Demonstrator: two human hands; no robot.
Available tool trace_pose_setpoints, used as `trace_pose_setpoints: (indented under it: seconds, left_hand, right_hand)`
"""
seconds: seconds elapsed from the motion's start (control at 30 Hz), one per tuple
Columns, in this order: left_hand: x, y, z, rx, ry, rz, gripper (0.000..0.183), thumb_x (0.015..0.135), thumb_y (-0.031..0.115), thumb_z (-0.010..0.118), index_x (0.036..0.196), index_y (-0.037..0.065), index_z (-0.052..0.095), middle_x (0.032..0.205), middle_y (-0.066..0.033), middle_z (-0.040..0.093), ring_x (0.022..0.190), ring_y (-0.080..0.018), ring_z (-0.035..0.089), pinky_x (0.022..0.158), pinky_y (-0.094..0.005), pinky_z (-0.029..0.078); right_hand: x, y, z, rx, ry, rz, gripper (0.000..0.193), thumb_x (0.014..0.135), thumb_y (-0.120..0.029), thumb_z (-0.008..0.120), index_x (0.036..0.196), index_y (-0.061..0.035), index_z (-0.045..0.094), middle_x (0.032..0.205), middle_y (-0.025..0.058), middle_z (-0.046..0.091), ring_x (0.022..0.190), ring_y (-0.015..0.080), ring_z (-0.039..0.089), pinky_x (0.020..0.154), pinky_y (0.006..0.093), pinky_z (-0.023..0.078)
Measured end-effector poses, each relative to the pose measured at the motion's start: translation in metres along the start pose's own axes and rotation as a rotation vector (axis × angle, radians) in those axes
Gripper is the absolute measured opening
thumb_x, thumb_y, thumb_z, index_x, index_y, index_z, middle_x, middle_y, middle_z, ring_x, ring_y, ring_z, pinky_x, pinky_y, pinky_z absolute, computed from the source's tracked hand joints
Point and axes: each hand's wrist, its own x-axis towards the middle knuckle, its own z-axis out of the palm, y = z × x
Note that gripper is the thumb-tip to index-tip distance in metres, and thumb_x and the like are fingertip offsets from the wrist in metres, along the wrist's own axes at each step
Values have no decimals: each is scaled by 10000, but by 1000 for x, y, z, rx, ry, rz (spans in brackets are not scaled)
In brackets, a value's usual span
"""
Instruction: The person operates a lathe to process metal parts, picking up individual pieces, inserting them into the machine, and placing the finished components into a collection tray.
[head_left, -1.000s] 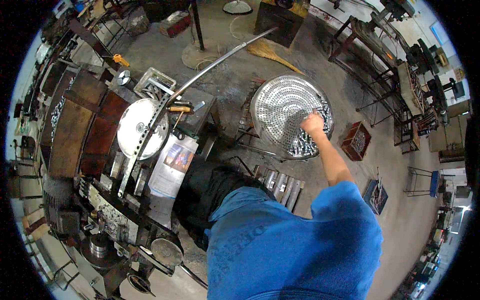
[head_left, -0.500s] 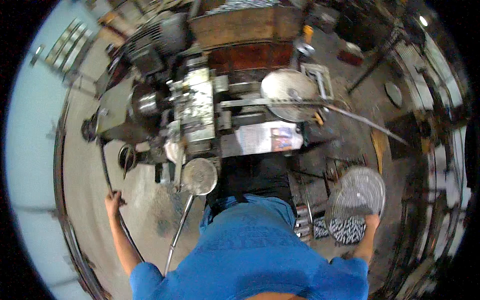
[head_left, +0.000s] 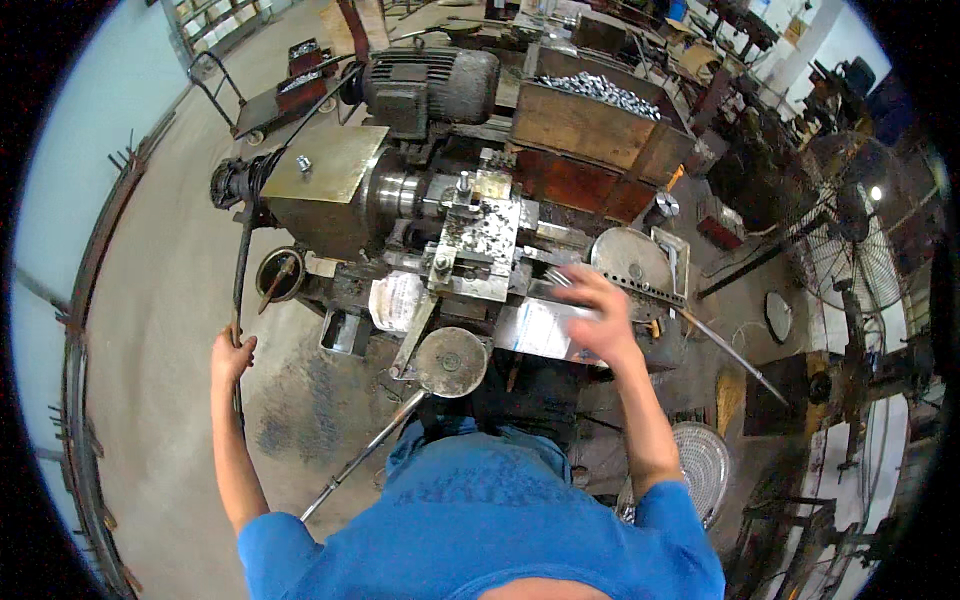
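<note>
Gripping a dark rod [head_left: 241, 275] with the left hand [head_left: 232, 354] | right hand [head_left: 602, 318] closed on what look like small shiny pieces [head_left: 557, 277], blurred from where I stand, above a printed sheet [head_left: 535, 328] | speckled metal slide [head_left: 478, 240] just beside | farther back, a wooden bin [head_left: 575, 125] heaped with metal parts [head_left: 605, 91]

You have two hands here, one left hand [head_left: 232, 355] and one right hand [head_left: 602, 318], plus one dark rod [head_left: 241, 275] in your grip. Count one finned motor [head_left: 440, 85], one trolley [head_left: 262, 118] bearing two small boxes [head_left: 301, 93], one caged fan [head_left: 845, 225] and one perforated round tray [head_left: 704, 468]. One brown bin [head_left: 575, 128] holds metal pieces [head_left: 600, 92] too many to count.
</note>
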Motion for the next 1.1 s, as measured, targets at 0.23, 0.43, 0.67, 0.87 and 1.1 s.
trace_pose_setpoints:
  seconds: [0.23, 0.43, 0.67, 0.87, 1.1]
  left_hand:
    - [-56, -2, -21, 249, 85, 135, 481, 683, 211, 670, 1075, -23, 517, 827, -251, 591, 822, -403, 573, 704, -434, 452]
    - [-71, -35, -9, 259, 192, 35, 380, 719, 206, 652, 981, -39, 530, 762, -253, 579, 767, -408, 573, 658, -450, 447]
    - [-61, -31, -8, 433, 211, 5, 263, 709, 222, 633, 825, 3, 544, 746, -219, 589, 754, -395, 573, 667, -465, 456]
    - [21, -113, -87, 866, 279, -55, 210, 675, 114, 568, 870, 73, 634, 703, -155, 613, 695, -329, 601, 633, -421, 474]
    - [68, -165, -96, 719, 466, 92, 295, 720, 80, 554, 1011, 100, 593, 852, -153, 617, 791, -321, 592, 688, -418, 469]
  right_hand:
    - [188, -25, 121, -773, -408, -305, 262, 485, -199, 625, 652, 3, 628, 871, 145, 569, 898, 310, 525, 835, 371, 406]
    - [210, -20, 155, -597, -417, 12, 298, 557, -206, 620, 762, 7, 655, 904, 197, 593, 925, 361, 551, 840, 383, 444]
    - [216, -44, 164, -531, -331, 147, 276, 544, -168, 570, 739, 18, 626, 1225, 305, 419, 905, 444, 556, 817, 407, 464]
    - [218, -39, 169, -497, -269, 71, 235, 552, -175, 605, 730, -26, 641, 997, 217, 517, 822, 412, 575, 755, 448, 482]
    - [209, -49, 141, -392, -305, 88, 192, 538, -152, 576, 701, -59, 617, 1239, 235, 448, 959, 412, 544, 816, 403, 461]
